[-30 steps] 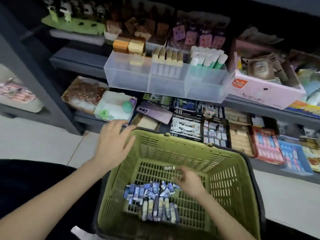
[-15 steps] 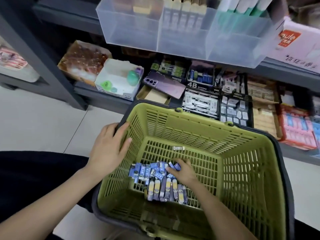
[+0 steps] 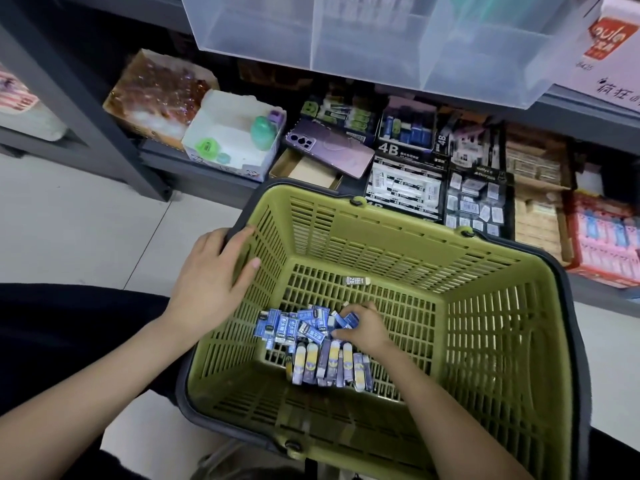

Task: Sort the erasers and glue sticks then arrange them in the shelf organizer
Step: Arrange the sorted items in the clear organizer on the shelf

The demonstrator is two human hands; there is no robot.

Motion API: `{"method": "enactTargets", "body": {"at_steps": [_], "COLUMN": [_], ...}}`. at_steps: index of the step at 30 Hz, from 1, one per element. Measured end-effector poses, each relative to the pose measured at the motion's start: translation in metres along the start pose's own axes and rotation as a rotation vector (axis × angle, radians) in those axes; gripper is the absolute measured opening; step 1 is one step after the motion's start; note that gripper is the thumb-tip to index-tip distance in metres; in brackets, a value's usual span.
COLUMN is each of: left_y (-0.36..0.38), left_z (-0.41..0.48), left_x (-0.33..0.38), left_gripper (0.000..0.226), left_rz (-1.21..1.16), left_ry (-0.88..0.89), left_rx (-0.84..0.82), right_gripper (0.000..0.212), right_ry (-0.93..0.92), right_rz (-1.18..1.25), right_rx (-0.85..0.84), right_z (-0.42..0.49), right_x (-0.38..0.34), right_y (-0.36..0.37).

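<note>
A green slotted basket (image 3: 491, 341) sits on the floor in front of the shelves. On its bottom lie several blue-wrapped erasers (image 3: 294, 325) in a loose pile and several glue sticks (image 3: 329, 365) side by side. One black eraser (image 3: 356, 280) lies apart, farther back. My left hand (image 3: 211, 282) rests on the basket's left rim, fingers over the edge. My right hand (image 3: 360, 329) is down in the basket, fingers curled round blue erasers at the pile's right end. The clear shelf organizer (image 3: 367, 39) stands on the shelf above, its contents out of view.
The lower shelf holds a purple phone (image 3: 329, 147) on a cardboard box, a white box (image 3: 235, 133) with green items, black eraser trays (image 3: 405, 188) and a red tray (image 3: 602, 237). A white carton (image 3: 609, 57) stands right of the organizer. Tiled floor lies to the left.
The view has tilted further down, so the organizer's top has left the frame. My left hand settled onto the basket rim; my right hand reached into the eraser pile.
</note>
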State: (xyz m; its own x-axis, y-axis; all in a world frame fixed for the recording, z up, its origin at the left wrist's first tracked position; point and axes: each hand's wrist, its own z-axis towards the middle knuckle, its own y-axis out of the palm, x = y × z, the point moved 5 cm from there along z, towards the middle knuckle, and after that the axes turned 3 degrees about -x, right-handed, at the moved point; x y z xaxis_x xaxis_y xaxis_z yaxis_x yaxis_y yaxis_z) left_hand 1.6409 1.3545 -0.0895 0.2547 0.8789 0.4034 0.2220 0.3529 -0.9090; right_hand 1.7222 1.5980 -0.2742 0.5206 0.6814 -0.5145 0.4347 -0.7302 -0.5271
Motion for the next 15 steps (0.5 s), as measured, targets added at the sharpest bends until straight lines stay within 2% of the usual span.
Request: {"method": "enactTargets", "body": {"at_steps": [4, 8, 11, 15], "left_y": [0.000, 0.001, 0.001, 0.002], "left_z": [0.000, 0.000, 0.001, 0.001], "left_x": [0.000, 0.000, 0.000, -0.001], "left_gripper": [0.058, 0.057, 0.051, 0.050], "left_rz": [-0.005, -0.007, -0.013, -0.026], "left_ry": [-0.006, -0.012, -0.006, -0.001], "left_rx": [-0.004, -0.005, -0.002, -0.001], "right_gripper": [0.061, 0.068, 0.064, 0.051], "right_ry": [-0.021, -0.076, -0.133, -0.149], "right_rz": [-0.050, -0.162, -0.206, -0.061], "right_rx": [0.011, -0.052, -0.070, -0.049], "right_z": [0.001, 0.005, 0.005, 0.002], "right_x": [-0.011, -0.015, -0.018, -0.015], "right_y": [0.007, 0.009, 0.010, 0.008]}}
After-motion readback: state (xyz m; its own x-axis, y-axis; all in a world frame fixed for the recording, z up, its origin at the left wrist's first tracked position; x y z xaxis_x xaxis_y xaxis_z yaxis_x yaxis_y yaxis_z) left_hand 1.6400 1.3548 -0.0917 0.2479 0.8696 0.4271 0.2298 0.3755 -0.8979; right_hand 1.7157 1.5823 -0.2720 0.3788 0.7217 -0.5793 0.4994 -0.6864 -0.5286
